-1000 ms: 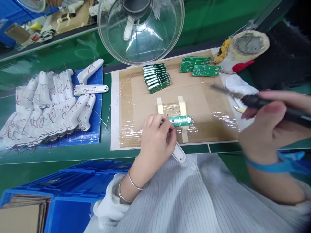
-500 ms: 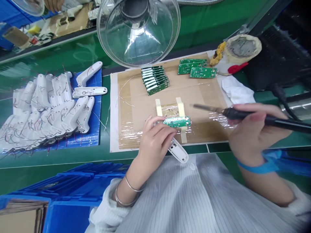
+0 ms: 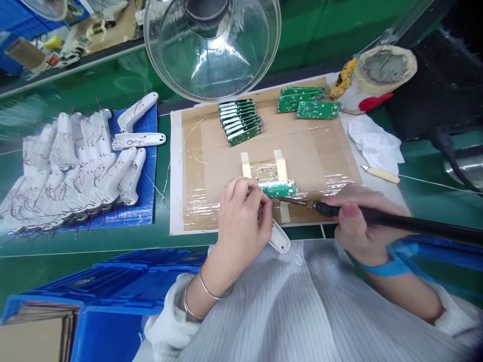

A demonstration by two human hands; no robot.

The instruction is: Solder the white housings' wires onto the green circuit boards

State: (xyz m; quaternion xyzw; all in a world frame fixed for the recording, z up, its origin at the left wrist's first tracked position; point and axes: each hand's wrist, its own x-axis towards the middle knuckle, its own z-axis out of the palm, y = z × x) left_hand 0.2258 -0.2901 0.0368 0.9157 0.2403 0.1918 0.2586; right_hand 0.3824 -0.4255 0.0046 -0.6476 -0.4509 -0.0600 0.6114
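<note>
My right hand grips a black-handled soldering iron. Its thin tip reaches left to the lower edge of a green circuit board, though whether it touches is too fine to tell. At the board's left end my left hand is closed in a pinch, its fingers covering that end; what lies between the fingertips is hidden. Partly under this hand, a white plastic housing sticks out over the near edge of the bench. A taped-down fixture plate lies just behind the board.
Wired white housings crowd a blue sheet at left. A stack of boards and loose boards lie at the cardboard's back. A clear fume hood hangs above. At right are a tip-cleaning pot, cloth and small knife.
My right hand has brought the soldering iron left and down to the circuit board. My left fingers have drawn together into a pinch at its left end. The small knife has come into sight.
</note>
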